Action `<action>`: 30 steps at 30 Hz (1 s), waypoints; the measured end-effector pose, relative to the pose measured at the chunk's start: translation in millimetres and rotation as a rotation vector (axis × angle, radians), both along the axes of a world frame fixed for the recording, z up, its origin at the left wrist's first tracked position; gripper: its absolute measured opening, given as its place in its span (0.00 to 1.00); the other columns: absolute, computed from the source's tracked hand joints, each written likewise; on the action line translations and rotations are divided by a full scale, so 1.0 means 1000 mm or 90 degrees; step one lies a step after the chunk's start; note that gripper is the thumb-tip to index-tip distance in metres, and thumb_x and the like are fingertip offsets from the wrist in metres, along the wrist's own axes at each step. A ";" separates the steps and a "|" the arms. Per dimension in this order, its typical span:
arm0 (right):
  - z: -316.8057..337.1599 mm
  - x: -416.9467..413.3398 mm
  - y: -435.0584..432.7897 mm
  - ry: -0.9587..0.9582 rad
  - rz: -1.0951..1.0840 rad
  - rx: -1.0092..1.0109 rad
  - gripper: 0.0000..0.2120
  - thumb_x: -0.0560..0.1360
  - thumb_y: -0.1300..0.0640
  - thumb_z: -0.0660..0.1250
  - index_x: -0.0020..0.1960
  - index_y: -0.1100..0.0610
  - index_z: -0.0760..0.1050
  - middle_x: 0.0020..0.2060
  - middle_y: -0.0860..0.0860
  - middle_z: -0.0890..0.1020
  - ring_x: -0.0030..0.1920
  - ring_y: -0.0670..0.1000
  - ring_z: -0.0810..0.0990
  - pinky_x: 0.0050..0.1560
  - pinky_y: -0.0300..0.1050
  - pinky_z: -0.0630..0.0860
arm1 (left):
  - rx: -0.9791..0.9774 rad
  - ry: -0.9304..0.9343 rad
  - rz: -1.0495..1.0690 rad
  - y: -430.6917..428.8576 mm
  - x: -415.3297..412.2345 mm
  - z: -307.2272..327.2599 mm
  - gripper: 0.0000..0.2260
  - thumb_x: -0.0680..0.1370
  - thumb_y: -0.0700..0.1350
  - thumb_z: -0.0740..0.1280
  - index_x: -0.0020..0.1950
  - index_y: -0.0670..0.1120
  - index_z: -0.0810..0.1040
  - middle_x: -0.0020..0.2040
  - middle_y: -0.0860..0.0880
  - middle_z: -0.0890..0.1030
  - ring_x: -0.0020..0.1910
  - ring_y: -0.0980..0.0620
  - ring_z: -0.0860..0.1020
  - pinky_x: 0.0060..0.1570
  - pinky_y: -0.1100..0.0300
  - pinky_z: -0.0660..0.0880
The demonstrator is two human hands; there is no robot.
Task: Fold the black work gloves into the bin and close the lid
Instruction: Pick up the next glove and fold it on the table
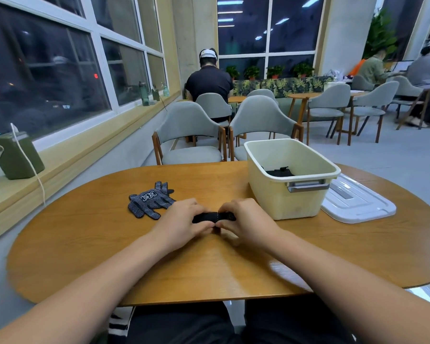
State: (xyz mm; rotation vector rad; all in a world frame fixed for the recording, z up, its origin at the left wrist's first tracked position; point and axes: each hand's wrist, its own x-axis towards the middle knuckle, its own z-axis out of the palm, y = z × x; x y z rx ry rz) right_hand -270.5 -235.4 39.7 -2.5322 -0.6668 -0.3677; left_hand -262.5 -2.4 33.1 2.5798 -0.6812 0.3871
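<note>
One black glove (212, 216), folded into a short tight roll with small white dots on its fabric, sits near the middle of the table (209, 264), held at both ends. The left hand (184, 223) has its fingers curled over the left end and the right hand (246, 220) has its fingers curled over the right end, with the thumbs close together on the near side. Just beside the left hand lies a small pile of loose gloves (150, 201), dark with white dots and a white printed label, flat on the wood with their fingers spread several ways. To the right and a little further back stands the cream bin (291, 202), open, with a grey handle on its near wall and some black folded fabric (281, 172) at its bottom. The white lid (358, 204) lies flat on the table just right of the bin; whether it touches the bin cannot be told. The table is oval, in warm brown wood grain. Behind it stand grey chairs (189, 135) with wooden legs. A person (209, 80) sits with their back turned, and large dark windows (47, 63) run along the left wall.
</note>
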 end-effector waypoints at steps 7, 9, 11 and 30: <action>0.045 -0.004 -0.008 -0.088 -0.014 0.003 0.11 0.80 0.45 0.74 0.57 0.50 0.85 0.45 0.47 0.81 0.45 0.50 0.78 0.46 0.50 0.77 | -0.028 -0.058 -0.035 -0.011 -0.004 0.053 0.14 0.79 0.58 0.74 0.65 0.61 0.85 0.50 0.58 0.81 0.51 0.59 0.79 0.53 0.53 0.79; 0.062 -0.006 -0.015 -0.094 -0.028 -0.008 0.11 0.80 0.45 0.74 0.58 0.51 0.85 0.45 0.47 0.80 0.46 0.50 0.78 0.47 0.51 0.78 | -0.043 -0.065 -0.046 -0.018 -0.002 0.067 0.14 0.79 0.57 0.74 0.65 0.61 0.85 0.50 0.58 0.81 0.50 0.60 0.79 0.51 0.55 0.79; 0.078 -0.005 -0.024 -0.103 -0.039 -0.025 0.12 0.81 0.45 0.73 0.59 0.50 0.85 0.47 0.47 0.81 0.47 0.50 0.78 0.49 0.50 0.78 | -0.050 -0.077 -0.060 -0.027 0.003 0.079 0.14 0.80 0.55 0.75 0.65 0.61 0.85 0.50 0.59 0.81 0.50 0.60 0.79 0.50 0.57 0.79; 0.144 0.088 -0.162 -0.065 -0.089 -0.117 0.13 0.78 0.45 0.76 0.61 0.48 0.86 0.43 0.42 0.82 0.40 0.41 0.77 0.40 0.33 0.66 | -0.010 -0.065 -0.099 -0.169 0.121 0.131 0.14 0.79 0.58 0.74 0.62 0.56 0.86 0.49 0.55 0.82 0.51 0.54 0.79 0.51 0.50 0.80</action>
